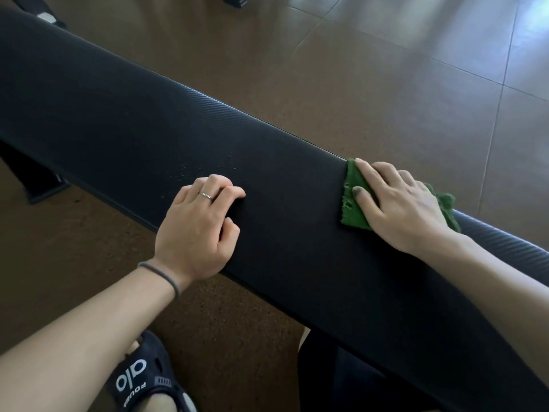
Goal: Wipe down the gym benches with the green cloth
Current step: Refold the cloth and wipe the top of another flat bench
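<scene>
1. Green cloth (pixel 355 200) is lying near the far edge of the black bench pad (pixel 118 120).
2. We are pressing our right hand (pixel 398 203) flat on it, fingers straight.
3. We are resting our left hand (pixel 199 230) on the near edge, fingers curled, holding nothing.

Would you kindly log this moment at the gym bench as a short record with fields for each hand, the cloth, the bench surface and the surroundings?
left hand: left hand rests on the bench pad, fingers curled, holding nothing
right hand: right hand presses flat on the green cloth
cloth: green cloth lies on the pad near its far edge, frayed at one side
bench: black bench, textured, with small droplets beyond the left hand
floor: brown floor
footwear: dark sandal below the left forearm
</scene>
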{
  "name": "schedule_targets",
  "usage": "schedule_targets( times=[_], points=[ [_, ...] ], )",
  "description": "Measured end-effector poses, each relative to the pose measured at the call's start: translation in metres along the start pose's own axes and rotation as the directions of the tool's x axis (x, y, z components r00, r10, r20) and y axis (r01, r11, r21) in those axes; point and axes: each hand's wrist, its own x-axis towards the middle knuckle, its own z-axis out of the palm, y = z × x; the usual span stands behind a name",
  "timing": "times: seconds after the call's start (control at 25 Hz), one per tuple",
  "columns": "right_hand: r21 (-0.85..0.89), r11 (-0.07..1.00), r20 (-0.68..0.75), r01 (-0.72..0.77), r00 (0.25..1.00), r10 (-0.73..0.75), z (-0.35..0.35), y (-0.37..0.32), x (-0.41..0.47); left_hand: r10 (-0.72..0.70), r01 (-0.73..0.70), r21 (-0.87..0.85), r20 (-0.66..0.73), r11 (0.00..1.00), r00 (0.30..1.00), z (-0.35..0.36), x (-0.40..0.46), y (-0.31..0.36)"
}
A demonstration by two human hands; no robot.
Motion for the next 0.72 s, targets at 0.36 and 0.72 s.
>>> schedule_targets(
  times=[0.36,0.72],
  points=[
    [0.001,0.99,0.023,0.14,0.99,-0.14,0.02,-0.142,0.115,0.008,-0.008,-0.002,0.023,1.0,1.0,-0.001,-0.002,-0.001],
    [-0.054,0.913,0.05,0.405,0.914,-0.402,0.024,-0.106,0.02,0.004,-0.004,-0.032,-0.02,0.999,1.0,0.002,-0.001,-0.002]
  ],
)
